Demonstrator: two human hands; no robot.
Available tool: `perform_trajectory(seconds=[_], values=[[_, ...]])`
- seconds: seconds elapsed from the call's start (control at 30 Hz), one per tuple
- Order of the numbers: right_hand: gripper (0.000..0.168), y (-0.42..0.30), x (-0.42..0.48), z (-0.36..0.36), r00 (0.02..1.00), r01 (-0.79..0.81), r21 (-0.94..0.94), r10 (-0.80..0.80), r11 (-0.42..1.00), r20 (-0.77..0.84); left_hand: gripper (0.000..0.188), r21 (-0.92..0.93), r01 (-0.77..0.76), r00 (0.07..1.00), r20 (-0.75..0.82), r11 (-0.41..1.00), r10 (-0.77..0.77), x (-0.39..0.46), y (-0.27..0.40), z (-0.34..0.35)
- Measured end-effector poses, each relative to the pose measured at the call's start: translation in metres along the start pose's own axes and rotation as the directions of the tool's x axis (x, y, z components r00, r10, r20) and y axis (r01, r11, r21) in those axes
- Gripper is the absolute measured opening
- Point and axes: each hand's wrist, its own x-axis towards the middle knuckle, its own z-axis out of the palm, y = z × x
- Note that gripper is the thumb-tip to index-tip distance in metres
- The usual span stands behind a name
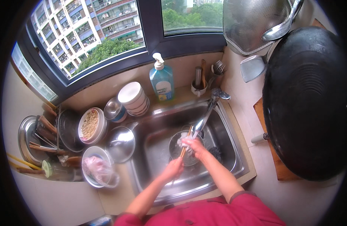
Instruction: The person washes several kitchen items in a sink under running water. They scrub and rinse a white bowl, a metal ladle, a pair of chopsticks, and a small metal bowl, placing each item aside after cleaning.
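Note:
My left hand [175, 168] grips the near end of a bundle of wooden chopsticks [183, 152], held slantwise over the sink [155, 166]. A whitish wet cloth [181, 139] is wrapped about their upper part, and my right hand [193, 144] closes on it. The tip of the chrome faucet [205, 118] is just above my right fingers, with what looks like water at its mouth. Under my hands a round bowl [172, 154] sits in the basin, partly hidden by them. A dark scouring pad [215, 154] lies right of the bowl.
Left of the sink are a metal lid [121, 144], a bowl with a plastic bag [101, 175], a bowl of grainy food [90, 124] and stacked white bowls [132, 96]. A blue pump bottle [162, 82] stands behind. A large black wok [306, 104] hangs at right.

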Motion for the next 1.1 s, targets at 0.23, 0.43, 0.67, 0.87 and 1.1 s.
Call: perform_trajectory(seconds=[0.23,0.43,0.67,0.87,1.1], values=[[0.011,-0.029,0.005,-0.008,0.998,0.039,-0.035,-0.038,0.999,0.045,0.035,0.098,-0.18,0.981,-0.058,0.979,0.186,0.028,-0.008,0.007],[0.019,-0.021,-0.013,0.01,0.995,0.097,-0.327,-0.078,0.94,0.068,0.042,0.271,-0.287,0.934,-0.135,0.919,0.331,0.068,0.012,0.002],[0.032,-0.024,0.004,-0.013,0.886,0.434,-0.67,-0.42,0.602,0.196,0.05,0.836,-0.408,0.675,0.006,0.366,0.738,0.041,0.091,-0.008],[0.044,0.008,0.009,-0.001,0.853,0.432,-0.789,-0.481,0.437,0.201,0.013,0.435,-0.611,0.757,0.076,0.661,0.649,0.058,0.097,-0.013],[0.047,0.04,0.022,-0.03,0.892,0.393,-0.852,-0.367,0.345,0.263,0.012,0.721,-0.599,0.568,0.076,0.349,0.819,0.046,0.081,-0.007]])
